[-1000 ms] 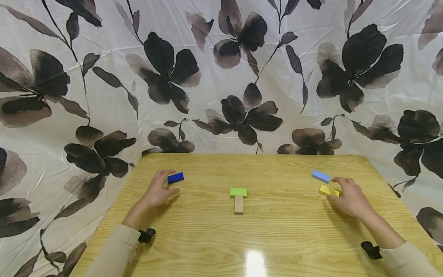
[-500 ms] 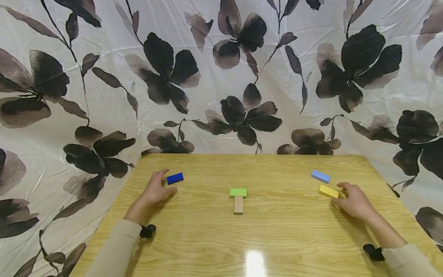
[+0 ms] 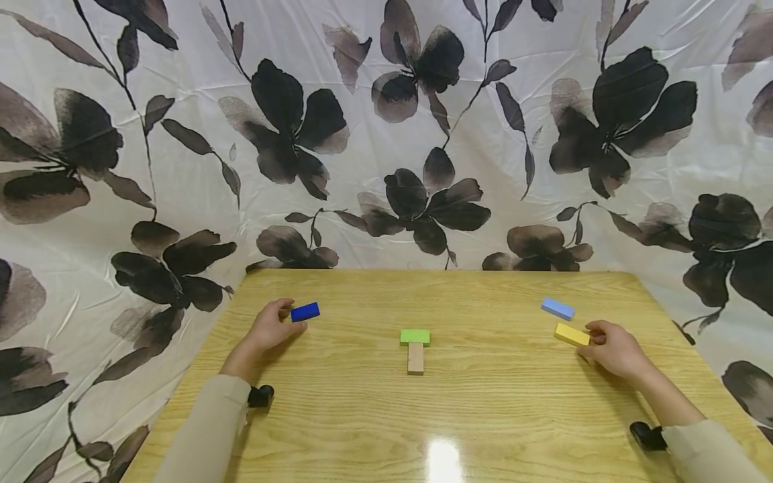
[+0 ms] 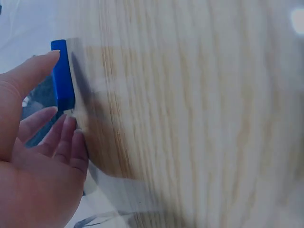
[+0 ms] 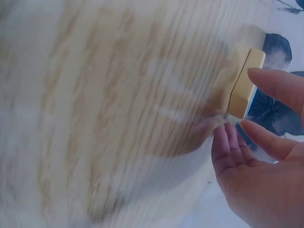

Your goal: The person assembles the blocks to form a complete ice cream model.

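Note:
In the head view my left hand (image 3: 270, 327) is at the left end of a dark blue block (image 3: 304, 312), its thumb just below the block's near side. Seen from the left wrist, the thumb (image 4: 45, 64) overlaps the blue block (image 4: 63, 78) and the fingertips lie at its lower end. On the other side, my right hand (image 3: 617, 349) has thumb and forefinger near the right end of a yellow block (image 3: 571, 334). From the right wrist, the thumb overlaps that yellow block (image 5: 246, 90), with the other fingertips close to its lower end.
A light blue block (image 3: 557, 308) lies just behind the yellow one. Mid-table, a green block (image 3: 415, 337) lies crosswise at the far end of a plain wooden block (image 3: 415, 359), forming a T. Behind the wooden table (image 3: 362, 416) hangs a floral cloth (image 3: 356, 161).
My right hand drew back a little from the yellow block, then its fingers came closer together at that block's end. The left fingers have also drawn in by the blue block. The blocks stay put.

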Tool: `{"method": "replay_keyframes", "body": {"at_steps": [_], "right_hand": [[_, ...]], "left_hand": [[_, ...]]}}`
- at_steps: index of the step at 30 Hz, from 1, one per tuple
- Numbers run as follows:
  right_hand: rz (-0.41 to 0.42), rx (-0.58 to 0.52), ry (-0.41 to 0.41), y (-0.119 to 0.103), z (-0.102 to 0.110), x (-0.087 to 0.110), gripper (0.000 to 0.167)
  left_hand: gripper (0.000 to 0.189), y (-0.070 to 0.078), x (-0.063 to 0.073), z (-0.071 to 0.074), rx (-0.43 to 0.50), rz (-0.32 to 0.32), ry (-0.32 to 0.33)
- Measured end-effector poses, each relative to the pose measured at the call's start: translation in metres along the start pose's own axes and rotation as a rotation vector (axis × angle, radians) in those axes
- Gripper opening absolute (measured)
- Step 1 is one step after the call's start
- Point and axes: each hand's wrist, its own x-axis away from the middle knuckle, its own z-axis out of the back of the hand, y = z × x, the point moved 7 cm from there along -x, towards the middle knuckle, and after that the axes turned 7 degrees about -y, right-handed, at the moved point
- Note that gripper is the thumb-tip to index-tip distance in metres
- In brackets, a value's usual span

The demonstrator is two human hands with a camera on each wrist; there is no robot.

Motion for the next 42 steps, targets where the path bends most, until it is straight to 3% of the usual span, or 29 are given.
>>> {"method": "replay_keyframes", "body": {"at_steps": [12, 23, 42], "right_hand": [[0.005, -0.018, 0.004, 0.002, 0.0, -0.006, 0.054], [-0.003, -0.011, -0.024, 0.003, 0.001, -0.008, 0.048], [0.091, 0.072, -0.023, 0.004, 0.003, -0.011, 0.041]], "left_hand": [[0.056, 0.001, -0.005, 0.003, -0.009, 0.015, 0.01], [0.042, 0.002, -0.009, 0.001, -0.034, -0.009, 0.004], [0.037, -0.002, -0.006, 0.005, -0.035, -0.005, 0.005]]}}
